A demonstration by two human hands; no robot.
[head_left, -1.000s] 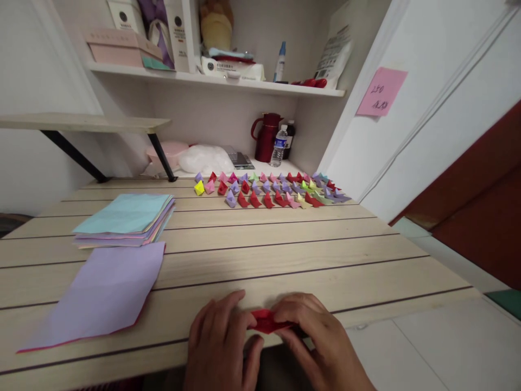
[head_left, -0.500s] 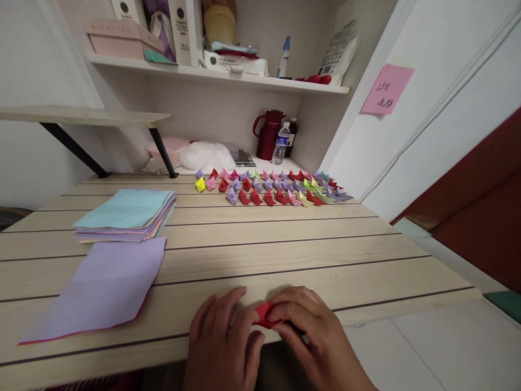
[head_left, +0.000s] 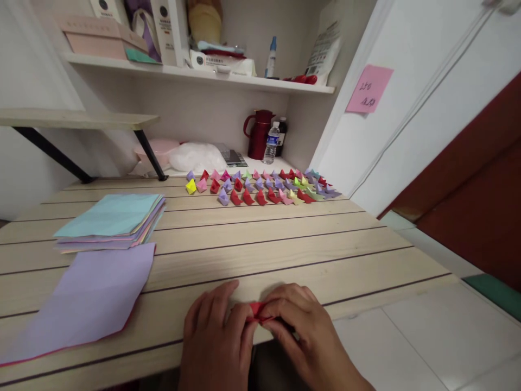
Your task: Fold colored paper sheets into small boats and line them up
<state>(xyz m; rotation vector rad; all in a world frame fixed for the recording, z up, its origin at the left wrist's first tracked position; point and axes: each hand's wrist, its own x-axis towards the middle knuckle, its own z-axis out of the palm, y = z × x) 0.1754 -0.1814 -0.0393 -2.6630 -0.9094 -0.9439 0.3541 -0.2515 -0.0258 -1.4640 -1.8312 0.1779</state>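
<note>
A small piece of folded red paper (head_left: 256, 310) is pinched between my two hands at the table's front edge. My left hand (head_left: 217, 328) grips its left end between thumb and index finger, the other fingers stretched over the wood. On its right end, the thumb and fingers of my right hand (head_left: 299, 326) are closed. My fingers cover much of the paper, so its full shape is hidden. Farther back, folded paper boats (head_left: 261, 196) in red, purple, pink, yellow and green stand in rows.
To the left lies a purple sheet (head_left: 91, 296) with red paper under its edge, beside a stack of coloured paper (head_left: 112, 216). A raised wooden shelf (head_left: 77, 118) stands behind. A dark red jug (head_left: 259, 136) and a water bottle (head_left: 271, 144) are at the back.
My left thumb has come up to the red paper and now pinches its left end with the index finger. The whole view has shifted slightly, with things appearing farther left.
</note>
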